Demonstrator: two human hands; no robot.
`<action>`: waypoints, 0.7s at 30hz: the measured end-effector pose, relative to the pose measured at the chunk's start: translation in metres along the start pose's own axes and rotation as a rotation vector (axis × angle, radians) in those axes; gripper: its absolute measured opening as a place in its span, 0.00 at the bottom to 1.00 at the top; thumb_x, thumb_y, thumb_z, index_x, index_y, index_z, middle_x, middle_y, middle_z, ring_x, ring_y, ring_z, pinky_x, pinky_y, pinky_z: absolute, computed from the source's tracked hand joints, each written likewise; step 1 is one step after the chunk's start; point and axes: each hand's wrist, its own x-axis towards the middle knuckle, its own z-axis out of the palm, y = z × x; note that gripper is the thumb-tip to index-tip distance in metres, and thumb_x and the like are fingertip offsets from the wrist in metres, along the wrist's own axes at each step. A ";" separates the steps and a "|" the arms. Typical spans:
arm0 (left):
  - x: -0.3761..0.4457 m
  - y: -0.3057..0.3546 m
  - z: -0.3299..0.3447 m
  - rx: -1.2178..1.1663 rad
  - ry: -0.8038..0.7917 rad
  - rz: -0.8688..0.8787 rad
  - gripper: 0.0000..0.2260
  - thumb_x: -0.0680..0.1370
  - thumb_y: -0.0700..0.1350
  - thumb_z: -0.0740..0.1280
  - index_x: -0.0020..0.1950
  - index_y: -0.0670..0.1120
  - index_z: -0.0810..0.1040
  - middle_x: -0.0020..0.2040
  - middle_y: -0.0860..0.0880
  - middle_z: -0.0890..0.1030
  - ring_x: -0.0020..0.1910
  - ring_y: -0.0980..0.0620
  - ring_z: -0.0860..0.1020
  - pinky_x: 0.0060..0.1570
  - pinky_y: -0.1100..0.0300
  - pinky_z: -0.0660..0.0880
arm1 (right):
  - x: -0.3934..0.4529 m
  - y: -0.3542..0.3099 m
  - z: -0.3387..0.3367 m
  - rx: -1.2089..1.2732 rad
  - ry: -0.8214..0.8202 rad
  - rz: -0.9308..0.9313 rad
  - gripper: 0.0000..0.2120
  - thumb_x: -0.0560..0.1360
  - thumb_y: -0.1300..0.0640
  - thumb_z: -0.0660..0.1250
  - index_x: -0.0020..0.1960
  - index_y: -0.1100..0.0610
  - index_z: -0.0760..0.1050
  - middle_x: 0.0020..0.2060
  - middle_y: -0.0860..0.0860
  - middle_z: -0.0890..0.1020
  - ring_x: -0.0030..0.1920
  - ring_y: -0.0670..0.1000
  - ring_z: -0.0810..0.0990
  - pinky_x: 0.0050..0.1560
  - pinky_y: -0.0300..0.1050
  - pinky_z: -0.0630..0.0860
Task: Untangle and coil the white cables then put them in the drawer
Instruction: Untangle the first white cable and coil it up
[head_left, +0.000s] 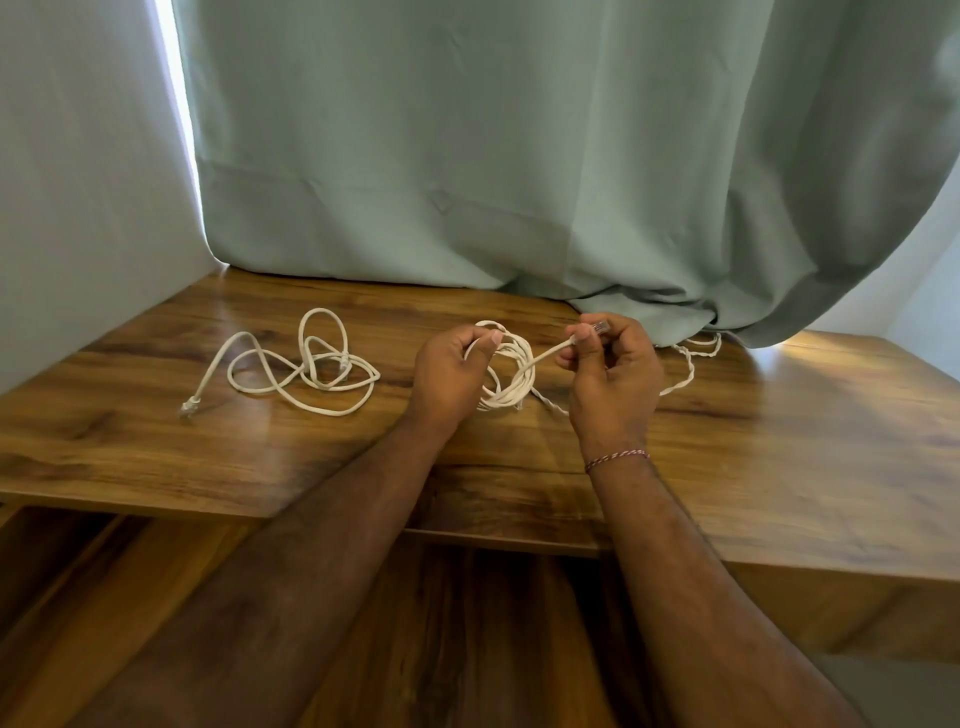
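White coiled cable (506, 371) hangs gripped in my left hand (452, 371); my right hand (610, 364) pinches its plug end (600, 328), the free tail slanting from coil up to it.

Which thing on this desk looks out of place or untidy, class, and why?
The loose white cable on the left of the desk lies in a tangle of crossing loops, unlike the neat coil the left hand holds. A thin twisted cord also trails from under the curtain.
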 end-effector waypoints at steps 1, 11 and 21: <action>0.000 0.000 0.000 -0.001 -0.003 0.018 0.07 0.83 0.47 0.68 0.50 0.50 0.86 0.40 0.59 0.84 0.39 0.65 0.80 0.41 0.67 0.74 | 0.001 -0.001 -0.001 0.006 0.010 0.000 0.04 0.81 0.63 0.69 0.53 0.56 0.79 0.44 0.55 0.85 0.39 0.51 0.84 0.44 0.46 0.85; -0.005 0.003 0.002 0.137 -0.171 0.119 0.10 0.83 0.49 0.68 0.52 0.45 0.87 0.35 0.61 0.81 0.35 0.63 0.79 0.40 0.64 0.74 | 0.016 0.022 0.012 -0.030 0.103 0.174 0.06 0.81 0.61 0.70 0.58 0.58 0.81 0.41 0.51 0.86 0.38 0.50 0.84 0.42 0.48 0.85; -0.006 0.003 -0.004 0.106 -0.167 0.159 0.10 0.83 0.48 0.68 0.49 0.45 0.85 0.38 0.56 0.83 0.37 0.61 0.80 0.39 0.64 0.75 | 0.035 0.029 0.023 -0.167 -0.322 0.576 0.02 0.73 0.62 0.77 0.42 0.60 0.86 0.37 0.58 0.88 0.38 0.60 0.86 0.44 0.57 0.86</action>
